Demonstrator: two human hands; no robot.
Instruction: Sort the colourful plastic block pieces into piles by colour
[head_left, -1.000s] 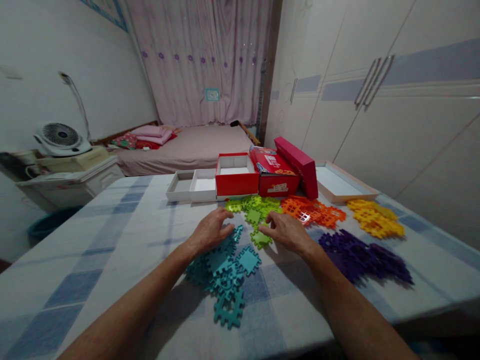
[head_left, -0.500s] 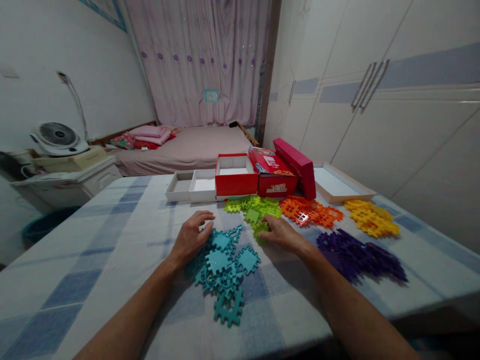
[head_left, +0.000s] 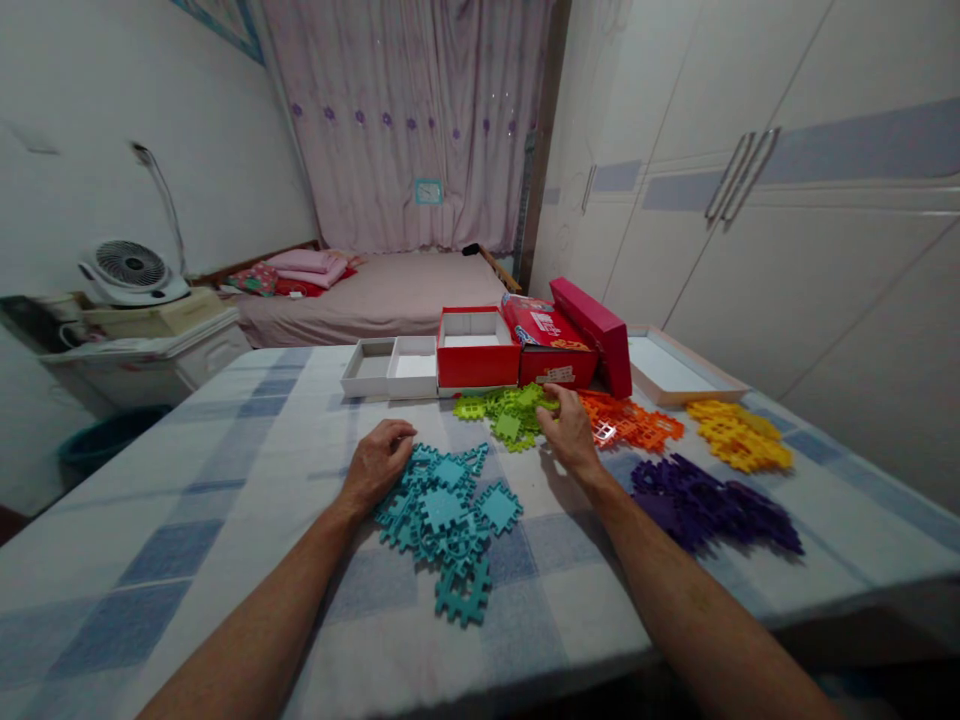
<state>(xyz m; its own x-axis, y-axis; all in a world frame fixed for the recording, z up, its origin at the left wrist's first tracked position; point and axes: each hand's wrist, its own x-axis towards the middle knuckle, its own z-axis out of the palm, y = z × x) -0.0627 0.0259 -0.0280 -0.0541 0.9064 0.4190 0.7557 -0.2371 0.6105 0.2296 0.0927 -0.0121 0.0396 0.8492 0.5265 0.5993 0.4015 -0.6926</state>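
My left hand (head_left: 377, 463) rests at the left edge of a pile of teal interlocking plastic pieces (head_left: 442, 510). Its fingers are loosely bent, with nothing visible in them. At the right end of the lime-green pile (head_left: 508, 427), my right hand (head_left: 568, 428) has thumb and index finger around the edge of a green interlocking piece (head_left: 549, 404). Part of that piece is hidden by the fingers. Just right of this hand lie orange pieces (head_left: 637, 427), partly covered by it.
Purple pieces (head_left: 716, 510) and yellow pieces (head_left: 739, 437) lie at the right. Behind stand a white divided tray (head_left: 414, 390), an open red box (head_left: 478, 368), a second red box (head_left: 559, 368), a leaning red lid (head_left: 600, 335) and a shallow pale tray (head_left: 694, 398). A checked cloth (head_left: 247, 600) covers the table.
My right hand has moved away from me, and the nearer green pieces now sit closer to the rest of the green pile. My left hand has shifted slightly back along the teal pile.
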